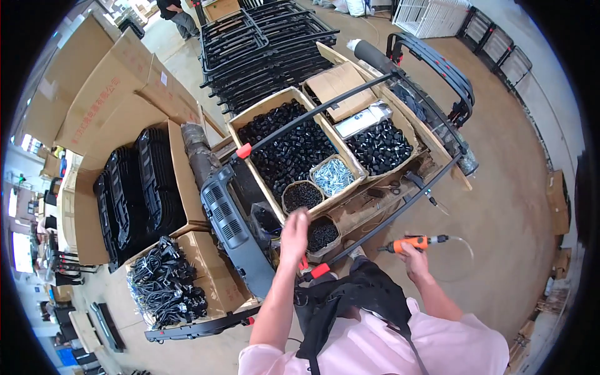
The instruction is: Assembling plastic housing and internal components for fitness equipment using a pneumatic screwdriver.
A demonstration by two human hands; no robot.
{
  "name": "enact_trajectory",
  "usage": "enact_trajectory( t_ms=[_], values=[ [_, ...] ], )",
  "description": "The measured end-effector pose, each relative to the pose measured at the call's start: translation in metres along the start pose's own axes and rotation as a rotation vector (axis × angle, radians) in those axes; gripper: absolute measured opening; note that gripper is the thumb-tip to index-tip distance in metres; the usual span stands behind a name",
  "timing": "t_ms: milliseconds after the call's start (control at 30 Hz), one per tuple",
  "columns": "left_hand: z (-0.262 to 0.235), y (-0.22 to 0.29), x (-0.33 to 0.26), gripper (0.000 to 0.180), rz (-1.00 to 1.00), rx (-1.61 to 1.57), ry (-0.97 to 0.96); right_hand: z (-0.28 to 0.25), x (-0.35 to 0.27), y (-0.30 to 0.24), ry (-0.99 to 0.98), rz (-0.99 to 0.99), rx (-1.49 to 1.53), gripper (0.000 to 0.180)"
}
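Note:
My right hand is wrapped round an orange power screwdriver, its bit toward the left and a thin pale hose trailing from its other end. My left hand is raised beside a container of small black screws, fingers stretched forward; I see nothing in it. Just beyond its fingertips stands a round tub of small black parts. A black tubular frame with red end pieces spans the work area in front of me. A dark grey slotted plastic panel lies left of my left hand.
A wooden bin holds black caps and a tub of silver bolts. More black caps are to its right. Cardboard boxes with black panels and bundled cables stand left. Black racks are stacked beyond; a person stands far off.

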State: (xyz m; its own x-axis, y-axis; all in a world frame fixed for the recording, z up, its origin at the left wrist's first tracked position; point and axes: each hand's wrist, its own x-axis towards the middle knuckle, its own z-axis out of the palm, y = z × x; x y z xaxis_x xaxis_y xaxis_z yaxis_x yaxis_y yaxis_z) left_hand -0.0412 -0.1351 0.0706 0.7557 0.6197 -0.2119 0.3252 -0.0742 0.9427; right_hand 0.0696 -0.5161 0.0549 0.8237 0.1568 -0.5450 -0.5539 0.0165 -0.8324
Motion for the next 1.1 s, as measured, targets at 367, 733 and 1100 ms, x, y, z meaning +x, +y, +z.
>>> enact_trajectory(
  t_ms=[367,733,1100],
  values=[
    [0.086,0.016,-0.065,0.066,-0.317,0.996,-0.212,0.074,0.218,0.145,-0.117,0.511,0.464,0.030],
    [0.081,0.029,-0.060,0.071,-0.535,0.948,-0.236,0.075,0.170,0.022,-1.037,0.708,-0.621,0.038],
    [0.087,0.020,-0.082,0.033,0.063,0.824,0.404,0.323,0.226,-0.200,-1.092,-0.964,-0.970,0.031]
  ],
)
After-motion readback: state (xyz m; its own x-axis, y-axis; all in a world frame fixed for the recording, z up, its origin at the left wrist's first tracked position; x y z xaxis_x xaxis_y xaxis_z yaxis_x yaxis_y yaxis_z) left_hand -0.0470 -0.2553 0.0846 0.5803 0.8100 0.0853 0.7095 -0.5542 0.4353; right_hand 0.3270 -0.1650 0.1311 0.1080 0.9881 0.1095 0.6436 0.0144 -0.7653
